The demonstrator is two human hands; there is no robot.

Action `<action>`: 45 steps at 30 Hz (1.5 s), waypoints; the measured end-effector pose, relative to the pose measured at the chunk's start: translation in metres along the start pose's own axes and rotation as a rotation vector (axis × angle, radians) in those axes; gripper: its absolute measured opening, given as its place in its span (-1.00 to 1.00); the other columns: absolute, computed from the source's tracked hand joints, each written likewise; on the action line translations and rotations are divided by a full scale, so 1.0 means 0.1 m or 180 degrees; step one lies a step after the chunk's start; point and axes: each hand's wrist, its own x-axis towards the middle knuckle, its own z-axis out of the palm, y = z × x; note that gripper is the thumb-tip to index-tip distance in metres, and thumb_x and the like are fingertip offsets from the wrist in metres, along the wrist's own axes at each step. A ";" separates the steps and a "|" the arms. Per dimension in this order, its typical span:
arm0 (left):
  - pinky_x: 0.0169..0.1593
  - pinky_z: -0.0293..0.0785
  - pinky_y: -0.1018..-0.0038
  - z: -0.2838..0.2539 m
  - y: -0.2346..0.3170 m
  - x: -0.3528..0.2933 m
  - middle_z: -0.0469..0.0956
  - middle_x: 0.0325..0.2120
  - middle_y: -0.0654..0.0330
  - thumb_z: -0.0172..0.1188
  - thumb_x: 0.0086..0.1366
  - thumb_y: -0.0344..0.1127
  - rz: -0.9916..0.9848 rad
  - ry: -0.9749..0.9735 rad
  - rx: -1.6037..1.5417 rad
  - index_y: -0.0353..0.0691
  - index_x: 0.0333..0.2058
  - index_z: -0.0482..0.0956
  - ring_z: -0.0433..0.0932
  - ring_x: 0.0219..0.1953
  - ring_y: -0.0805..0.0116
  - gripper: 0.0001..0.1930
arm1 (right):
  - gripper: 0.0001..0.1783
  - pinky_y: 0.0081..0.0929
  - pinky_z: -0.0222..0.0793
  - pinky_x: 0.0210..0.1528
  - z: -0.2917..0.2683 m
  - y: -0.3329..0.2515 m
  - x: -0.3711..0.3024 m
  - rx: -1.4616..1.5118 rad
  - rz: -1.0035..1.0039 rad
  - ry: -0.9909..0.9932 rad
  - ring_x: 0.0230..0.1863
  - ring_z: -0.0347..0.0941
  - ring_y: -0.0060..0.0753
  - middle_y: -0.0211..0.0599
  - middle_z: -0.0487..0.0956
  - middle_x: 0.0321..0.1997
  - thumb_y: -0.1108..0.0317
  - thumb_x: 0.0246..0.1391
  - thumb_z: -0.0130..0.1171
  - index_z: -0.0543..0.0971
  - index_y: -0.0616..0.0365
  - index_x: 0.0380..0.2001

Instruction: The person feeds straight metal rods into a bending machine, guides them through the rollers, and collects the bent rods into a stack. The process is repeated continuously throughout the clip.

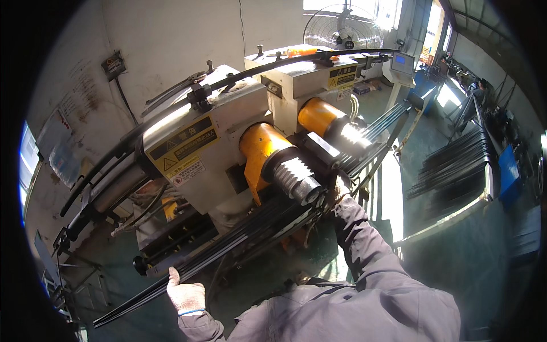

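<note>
- Here's the left hand [189,295], in a pale knitted glove, thumb up against the long rods [137,302] at their lower-left end; whether the fingers close around them, I can't tell.
- Over to the right hand [342,188], gloved too, tucked in by the machinery beside the same bundle; its fingers are hidden, so no call on its grip.
- Danger spot! That hand sits right near the ridged metal cylinder [293,174]; if it turned, loose knit or the grey sleeve [370,242] could snag.
- And the rods: slim, straight, dark, slick-looking. Uneven support might let them fan out, slide or pinch a finger.
- Their long free ends could swing if one side were lifted alone, perhaps knocking the machine.
- Textures now: scuffed orange paint on the flared guard [265,145], bright screw-like ridges on bare steel, boxy off-white housing [245,102] behind.
</note>
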 end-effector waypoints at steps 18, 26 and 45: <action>0.02 0.64 0.33 0.24 -0.36 0.45 0.81 0.03 0.14 0.33 0.55 0.01 0.0043 0.0016 -0.0146 -0.14 0.07 0.81 0.75 -0.05 0.22 -0.62 | -0.61 -0.34 0.46 -0.35 0.06 -0.24 0.07 0.1182 0.0805 0.0324 -0.36 0.66 -0.33 -0.33 0.69 -0.39 0.06 0.47 0.23 0.73 0.19 -0.27; 0.27 0.61 0.35 0.29 -0.24 0.30 0.79 0.08 0.12 0.32 0.57 -0.01 0.1598 -0.0151 0.0272 -0.22 0.17 0.76 0.74 0.09 0.18 -0.57 | -0.53 -0.43 0.39 -0.26 -0.11 -0.36 0.07 0.1930 0.1305 -0.0097 -0.38 0.52 -0.50 -0.42 0.64 -0.42 -0.01 0.57 0.13 0.68 0.16 -0.27; 0.19 0.56 0.37 0.30 -0.28 -0.08 0.75 0.06 0.15 0.24 0.63 -0.09 0.0893 0.0036 -0.1076 -0.21 0.11 0.70 0.67 0.04 0.30 -0.67 | -0.70 -0.14 0.58 0.04 -0.88 1.39 -0.80 -0.0907 0.0364 -0.0725 -0.04 0.67 0.09 0.00 0.71 -0.05 0.26 0.43 0.15 0.68 0.25 0.02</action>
